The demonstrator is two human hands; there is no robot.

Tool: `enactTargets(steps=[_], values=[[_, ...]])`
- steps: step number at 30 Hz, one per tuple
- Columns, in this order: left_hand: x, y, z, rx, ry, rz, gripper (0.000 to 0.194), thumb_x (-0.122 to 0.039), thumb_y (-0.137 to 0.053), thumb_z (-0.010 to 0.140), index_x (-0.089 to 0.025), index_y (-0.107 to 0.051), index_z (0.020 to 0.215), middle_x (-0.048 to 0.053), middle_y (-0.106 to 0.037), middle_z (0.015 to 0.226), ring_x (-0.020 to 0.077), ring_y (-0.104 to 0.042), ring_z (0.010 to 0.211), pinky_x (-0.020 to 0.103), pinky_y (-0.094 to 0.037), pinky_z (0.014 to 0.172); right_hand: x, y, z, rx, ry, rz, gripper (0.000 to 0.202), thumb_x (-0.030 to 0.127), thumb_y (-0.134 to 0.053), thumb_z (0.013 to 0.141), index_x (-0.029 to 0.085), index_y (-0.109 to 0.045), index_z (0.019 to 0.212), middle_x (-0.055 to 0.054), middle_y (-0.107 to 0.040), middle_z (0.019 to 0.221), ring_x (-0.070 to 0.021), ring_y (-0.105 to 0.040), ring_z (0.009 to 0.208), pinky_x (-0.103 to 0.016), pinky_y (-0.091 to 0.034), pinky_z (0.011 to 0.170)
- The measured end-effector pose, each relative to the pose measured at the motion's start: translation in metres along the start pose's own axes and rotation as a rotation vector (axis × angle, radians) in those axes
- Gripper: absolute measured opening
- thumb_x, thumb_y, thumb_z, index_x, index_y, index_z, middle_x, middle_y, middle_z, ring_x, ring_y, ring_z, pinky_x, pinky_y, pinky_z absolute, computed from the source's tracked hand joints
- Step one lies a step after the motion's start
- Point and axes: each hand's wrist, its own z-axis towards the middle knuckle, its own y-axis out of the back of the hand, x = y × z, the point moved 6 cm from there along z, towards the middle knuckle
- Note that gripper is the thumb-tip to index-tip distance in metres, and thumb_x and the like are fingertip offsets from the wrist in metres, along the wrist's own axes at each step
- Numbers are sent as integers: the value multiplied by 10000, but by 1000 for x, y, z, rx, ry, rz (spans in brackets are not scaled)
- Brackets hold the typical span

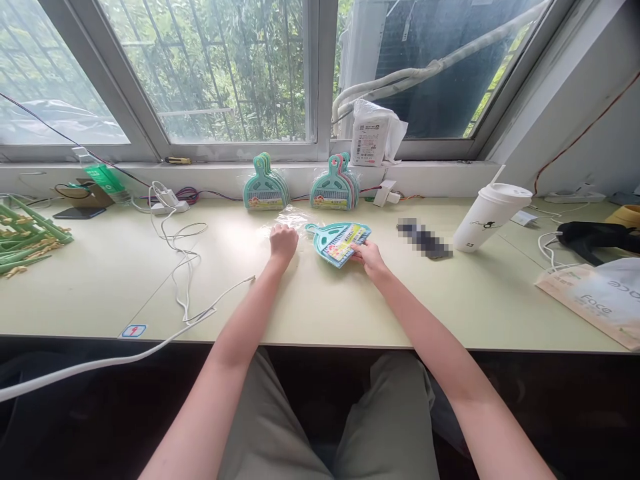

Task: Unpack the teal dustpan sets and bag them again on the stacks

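Observation:
My right hand (369,257) grips the wide lower edge of a teal dustpan and brush set (333,241), which has a printed label across its front. The set is tilted, its handle pointing left toward my other hand. My left hand (283,241) is closed at the edge of a crumpled clear plastic bag (295,219) on the table; the fingertips are hidden, and the bag seems to be in them. Two wrapped stacks of dustpan sets, one on the left (266,183) and one on the right (334,183), lean against the wall behind.
On the right of the table (310,307) stand a white cup with a straw (490,217) and a tissue pack (595,300). A blurred dark object (424,239) lies nearer. White cables (186,280) and green stalks (25,237) are on the left. A white package (375,133) rests on the sill.

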Motion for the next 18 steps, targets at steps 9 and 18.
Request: enactTargets(steps=[9,18], values=[[-3,-2,0,-22,-15,-31,442,-189,-316,946,-89,-740,1018,211,-652,1012,355,-531,1084,469,-391,964,1,9,2,-56,15,18,163,68,-632,811,168,-622,938,-51,-760,905,-173,-735,769,-339,-654,754],[-25,2,-5,21,-223,-193,397,-261,-344,984,-148,-717,1066,154,-671,1143,290,-545,1147,409,-445,963,-2,-13,2,158,6,-83,209,102,-700,782,167,-661,976,-60,-769,877,-183,-735,729,-346,-634,750]])
